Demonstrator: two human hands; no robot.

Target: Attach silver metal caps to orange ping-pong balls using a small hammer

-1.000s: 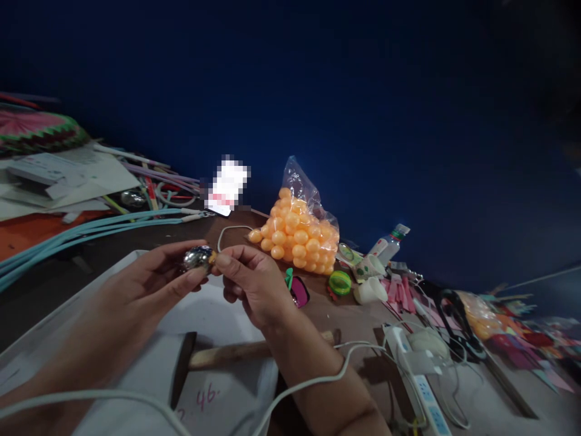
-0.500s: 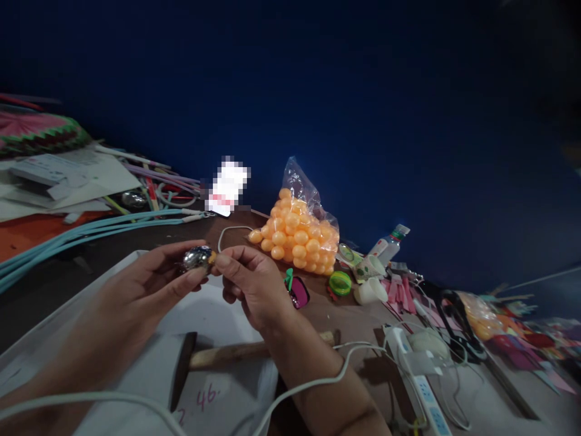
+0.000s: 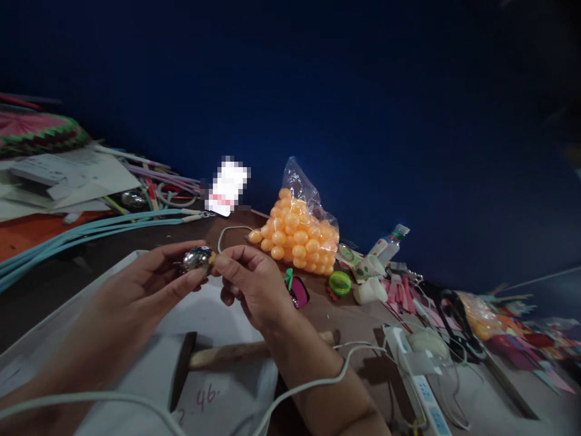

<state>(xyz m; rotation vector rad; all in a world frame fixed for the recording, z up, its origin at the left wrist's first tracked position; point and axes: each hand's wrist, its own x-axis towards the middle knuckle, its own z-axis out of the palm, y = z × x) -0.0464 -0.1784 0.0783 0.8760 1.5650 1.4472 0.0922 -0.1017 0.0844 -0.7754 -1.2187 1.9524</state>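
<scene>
My left hand (image 3: 154,281) grips a shiny silver ball (image 3: 196,258) between thumb and fingers. My right hand (image 3: 252,281) is closed in a pinch at the ball's right end, on a small yellow-orange piece (image 3: 212,258) that touches the ball. The rest of that piece is hidden by the fingertips. Below both hands, a hammer (image 3: 227,356) with a wooden handle lies across a white box or board (image 3: 213,309) bearing red handwriting. My right forearm covers part of the handle.
A clear bag of orange balls (image 3: 299,233) stands behind my hands, right of a lit phone (image 3: 227,188). Light-blue cords (image 3: 113,227) lie at left. A white cable (image 3: 327,380) crosses my right forearm. At right are a power strip (image 3: 429,396), cups (image 3: 371,291) and a bottle (image 3: 393,243).
Almost nothing differs. Both hands keep their hold on the silver ball and the small piece, with only a very slight shift of the right fingers.
</scene>
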